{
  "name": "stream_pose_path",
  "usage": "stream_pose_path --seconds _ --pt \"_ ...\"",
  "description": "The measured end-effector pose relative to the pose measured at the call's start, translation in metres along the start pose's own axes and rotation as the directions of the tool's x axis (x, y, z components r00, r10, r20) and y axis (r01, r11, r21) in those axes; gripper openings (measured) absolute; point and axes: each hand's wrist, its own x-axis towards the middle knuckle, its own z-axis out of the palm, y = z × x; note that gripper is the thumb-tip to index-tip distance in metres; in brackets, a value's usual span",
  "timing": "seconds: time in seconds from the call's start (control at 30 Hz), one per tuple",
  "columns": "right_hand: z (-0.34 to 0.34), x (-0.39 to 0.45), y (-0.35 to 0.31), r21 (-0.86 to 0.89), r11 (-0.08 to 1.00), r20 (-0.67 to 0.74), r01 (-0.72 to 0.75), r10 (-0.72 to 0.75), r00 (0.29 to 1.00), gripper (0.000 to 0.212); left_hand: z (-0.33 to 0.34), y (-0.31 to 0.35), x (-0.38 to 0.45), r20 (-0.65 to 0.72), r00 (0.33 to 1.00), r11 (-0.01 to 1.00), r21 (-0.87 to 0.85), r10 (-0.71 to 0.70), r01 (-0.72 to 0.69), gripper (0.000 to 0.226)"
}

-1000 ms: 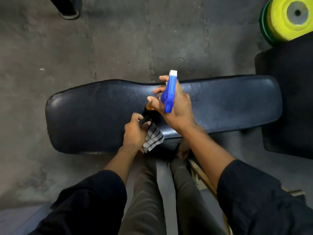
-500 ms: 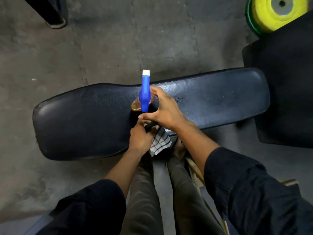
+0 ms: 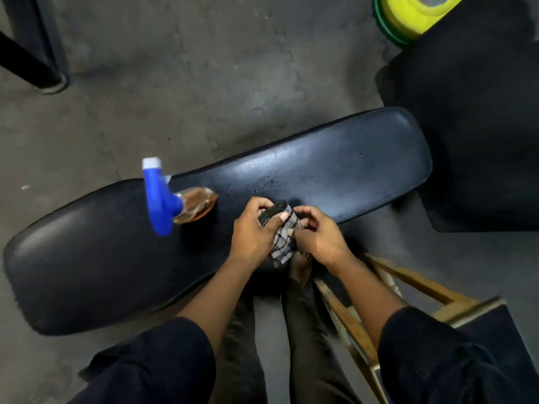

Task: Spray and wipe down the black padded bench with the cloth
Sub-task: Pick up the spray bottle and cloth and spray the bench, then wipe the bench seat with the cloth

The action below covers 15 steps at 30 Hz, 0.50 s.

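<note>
The black padded bench runs across the middle of the view, tilted up to the right. A spray bottle with a blue trigger head and amber liquid stands on the pad, left of my hands, with no hand on it. My left hand and my right hand meet over the bench's near edge. Both grip a checked grey and white cloth bunched between them.
A wooden stool frame stands at my right leg. A second black pad lies at the right, with a yellow and green weight plate behind it. A black metal leg stands on the concrete floor at top left.
My right hand has set the spray bottle down on the bench and moved to the cloth. The view has shifted, so the bench now looks tilted.
</note>
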Motion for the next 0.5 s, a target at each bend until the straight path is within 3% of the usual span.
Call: stream_pose_path --seconds 0.17,0.23,0.33,0.4,0.5 --pt "-0.051 0.031 -0.014 0.040 0.993 -0.207 0.114 -0.103 0.973 0.035 0.037 0.050 0.050 0.020 0.991 0.990 0.061 0.129 -0.130 0.020" --pt "-0.084 0.052 -0.019 -0.101 0.980 -0.328 0.169 -0.193 0.925 0.036 0.060 0.068 0.075 0.030 0.971 0.963 0.126 0.238 -0.239 0.021" --pt "-0.128 0.076 -0.019 -0.479 0.874 -0.472 0.084 -0.337 0.814 0.048 0.090 0.086 0.106 0.093 0.917 0.847 0.358 0.387 -0.393 0.034" --pt "-0.144 0.084 -0.018 -0.629 0.776 -0.461 0.044 -0.418 0.783 0.054 0.108 0.093 0.124 0.161 0.879 0.724 0.511 0.449 -0.463 0.044" --pt "-0.138 0.095 -0.017 -0.793 0.584 -0.235 0.173 -0.555 0.798 0.057 0.132 0.101 0.152 0.269 0.834 0.583 0.612 0.482 -0.534 0.052"
